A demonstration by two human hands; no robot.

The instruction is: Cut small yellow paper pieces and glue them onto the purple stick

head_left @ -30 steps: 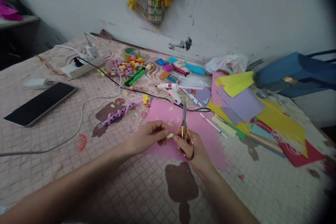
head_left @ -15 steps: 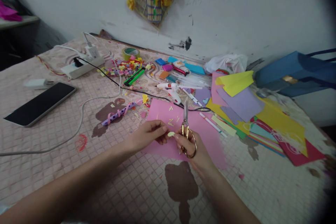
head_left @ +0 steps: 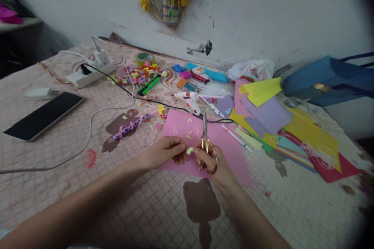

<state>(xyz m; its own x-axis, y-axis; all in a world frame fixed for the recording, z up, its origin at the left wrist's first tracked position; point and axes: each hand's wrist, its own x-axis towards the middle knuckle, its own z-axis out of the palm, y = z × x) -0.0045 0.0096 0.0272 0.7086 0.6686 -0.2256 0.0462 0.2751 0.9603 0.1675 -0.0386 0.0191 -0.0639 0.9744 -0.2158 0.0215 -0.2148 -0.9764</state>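
Note:
Gold-handled scissors point(head_left: 205, 142) rest in my right hand point(head_left: 214, 163), with fingers through the handle loops and blades pointing away from me. The thumb and a finger of that hand also pinch a small pale yellow paper piece point(head_left: 189, 150) by its right end. My left hand point(head_left: 171, 149) is closed in a pinch at the piece's left end; the exact contact is hard to see. Beneath both hands lies a pink paper sheet point(head_left: 230, 155), with several pale yellow paper scraps point(head_left: 189, 135) on it.
A white glue gun point(head_left: 191, 101) with a black cord lies beyond the sheet. Coloured paper point(head_left: 267, 114) is piled at right, near a blue bag point(head_left: 321, 81). At left are a phone point(head_left: 43, 116), a power strip point(head_left: 90, 76) and a purple paper roll point(head_left: 133, 126). A green cutter point(head_left: 149, 85) lies farther back.
The small pale yellow piece has tilted slightly between my fingers. Both hands stay in nearly the same place, and the view has shifted a little.

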